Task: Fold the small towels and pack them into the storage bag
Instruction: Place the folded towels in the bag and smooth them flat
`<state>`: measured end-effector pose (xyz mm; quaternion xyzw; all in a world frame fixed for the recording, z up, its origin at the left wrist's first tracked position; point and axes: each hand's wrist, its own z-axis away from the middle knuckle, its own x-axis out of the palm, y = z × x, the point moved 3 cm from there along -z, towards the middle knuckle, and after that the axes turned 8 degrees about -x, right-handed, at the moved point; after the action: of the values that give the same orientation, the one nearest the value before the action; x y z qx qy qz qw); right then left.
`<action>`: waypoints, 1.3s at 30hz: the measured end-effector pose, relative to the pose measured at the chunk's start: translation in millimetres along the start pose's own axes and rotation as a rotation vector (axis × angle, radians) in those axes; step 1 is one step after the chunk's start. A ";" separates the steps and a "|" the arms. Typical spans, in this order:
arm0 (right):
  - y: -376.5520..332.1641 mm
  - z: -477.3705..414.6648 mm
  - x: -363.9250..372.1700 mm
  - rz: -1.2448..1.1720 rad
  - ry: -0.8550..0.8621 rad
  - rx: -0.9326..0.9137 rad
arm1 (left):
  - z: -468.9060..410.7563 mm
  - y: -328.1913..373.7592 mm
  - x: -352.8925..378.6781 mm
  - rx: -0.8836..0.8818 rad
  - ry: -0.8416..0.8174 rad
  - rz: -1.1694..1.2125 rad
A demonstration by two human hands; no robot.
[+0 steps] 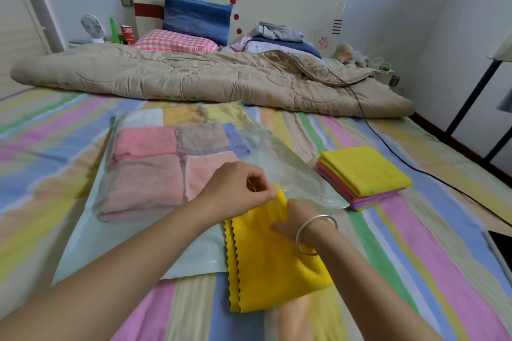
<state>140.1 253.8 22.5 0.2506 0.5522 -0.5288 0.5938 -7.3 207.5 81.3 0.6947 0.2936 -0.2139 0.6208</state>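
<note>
Yellow towel (274, 271): far end hidden by left hand (235, 188), right hand (297, 219), storage bag (291, 171).

Soft even daylight, faint shadows, slight blur, wide-angle edge distortion

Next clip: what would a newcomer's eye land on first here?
The bright yellow towel at bottom centre, gripped by the right hand while the left hand pinches the mouth of the clear storage bag. That bag shows folded pastel towels inside, and a yellow-topped stack of cloths sits to its right on the striped sheet.
</note>
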 end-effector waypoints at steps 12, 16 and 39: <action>15.8 -50.1 31.2 0.099 0.001 0.090 | -30.8 -92.3 -22.1 -0.204 0.142 -0.269; 8.6 -76.5 22.7 0.026 0.255 0.065 | -49.6 -117.9 -17.4 -0.183 0.055 -0.459; -67.3 -106.2 65.8 0.340 0.463 -0.903 | -73.1 -145.5 -10.9 -0.105 0.040 -0.328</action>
<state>26.6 303.1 -46.9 0.1660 0.7930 -0.0658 0.5825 -118.3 286.4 -8.7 0.6083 0.4262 -0.2827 0.6070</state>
